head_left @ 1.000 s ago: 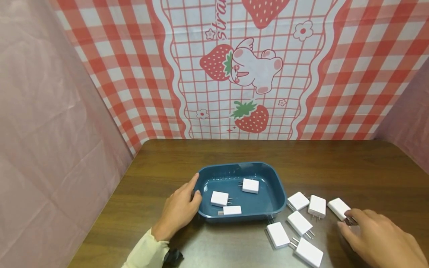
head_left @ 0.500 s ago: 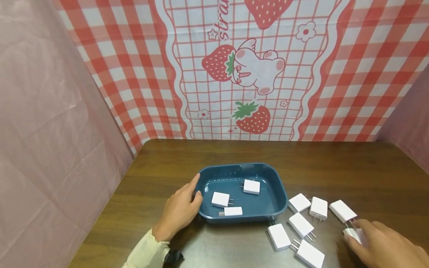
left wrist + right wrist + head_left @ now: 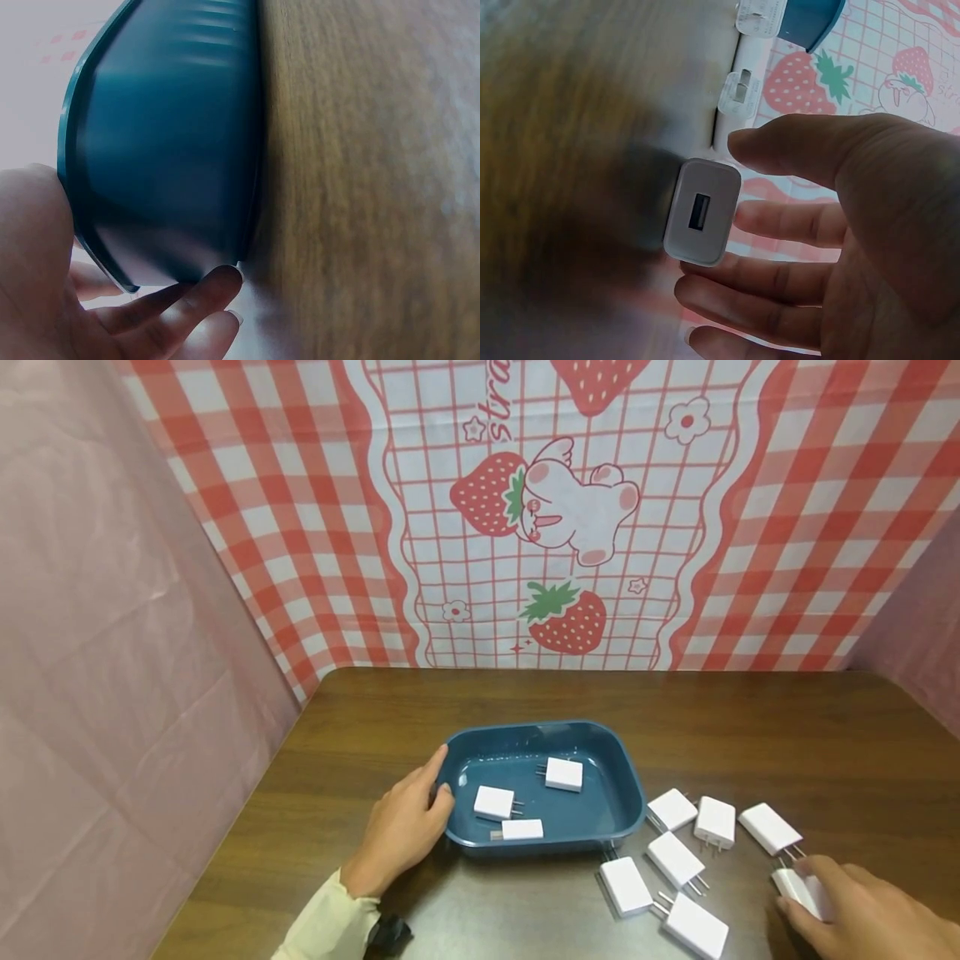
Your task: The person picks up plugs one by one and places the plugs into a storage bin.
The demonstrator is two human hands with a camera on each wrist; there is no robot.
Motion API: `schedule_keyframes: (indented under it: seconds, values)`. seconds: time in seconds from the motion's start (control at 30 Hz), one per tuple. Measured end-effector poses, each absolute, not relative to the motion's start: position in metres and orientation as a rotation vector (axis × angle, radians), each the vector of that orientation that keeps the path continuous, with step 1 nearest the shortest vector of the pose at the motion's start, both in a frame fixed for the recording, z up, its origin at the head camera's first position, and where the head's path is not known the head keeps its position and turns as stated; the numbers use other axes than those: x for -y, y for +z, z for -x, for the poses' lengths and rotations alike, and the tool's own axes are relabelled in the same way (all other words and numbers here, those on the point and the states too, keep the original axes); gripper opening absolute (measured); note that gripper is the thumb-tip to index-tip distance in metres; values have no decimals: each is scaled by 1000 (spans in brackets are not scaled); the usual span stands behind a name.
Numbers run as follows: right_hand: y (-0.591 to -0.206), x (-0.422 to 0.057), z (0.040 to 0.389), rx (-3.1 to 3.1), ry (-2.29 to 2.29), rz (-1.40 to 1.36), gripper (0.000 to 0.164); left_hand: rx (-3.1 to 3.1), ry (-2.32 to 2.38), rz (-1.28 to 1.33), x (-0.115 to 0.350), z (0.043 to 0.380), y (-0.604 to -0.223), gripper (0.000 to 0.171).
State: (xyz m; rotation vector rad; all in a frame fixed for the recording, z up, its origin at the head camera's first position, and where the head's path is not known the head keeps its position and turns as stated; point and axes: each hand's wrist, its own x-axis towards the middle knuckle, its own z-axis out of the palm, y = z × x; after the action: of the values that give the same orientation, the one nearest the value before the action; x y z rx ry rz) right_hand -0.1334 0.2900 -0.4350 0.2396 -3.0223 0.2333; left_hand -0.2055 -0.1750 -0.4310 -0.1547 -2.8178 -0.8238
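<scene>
My left hand (image 3: 405,827) holds the left end of a blue tray (image 3: 543,844), its thumb at the rim. In the left wrist view, the fingers (image 3: 214,289) lie along the tray wall (image 3: 165,135) near its bottom edge. My right hand (image 3: 870,906) is at a white plug charger (image 3: 797,892) at the right, with thumb and fingers around it. The right wrist view shows this charger (image 3: 703,211) with its USB port towards the camera, by the thumb and fingertips (image 3: 705,292). Whether it is off the table is unclear.
Inside the tray are a white charger (image 3: 494,803), another charger (image 3: 564,775) and a flat white piece (image 3: 522,830). Several chargers lie between tray and right hand, including one by the tray (image 3: 672,810) and one in front (image 3: 695,927). A checked cloth (image 3: 315,527) hangs behind the table.
The right hand has shifted slightly right and towards me. The charger at its fingers, mostly hidden earlier, now shows, and has moved a little that way too. Left hand and tray stay put.
</scene>
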Motion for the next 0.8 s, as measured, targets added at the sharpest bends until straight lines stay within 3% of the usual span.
schedule_keyframes:
  seconds: [0.27, 0.8]
  values:
    - [-440, -292, 134, 3051, 234, -220, 57, 2818, -815, 154, 176, 206, -431, 55]
    - [-437, -291, 135, 3064, 210, -204, 52, 2822, -831, 143, 175, 205, -430, 56]
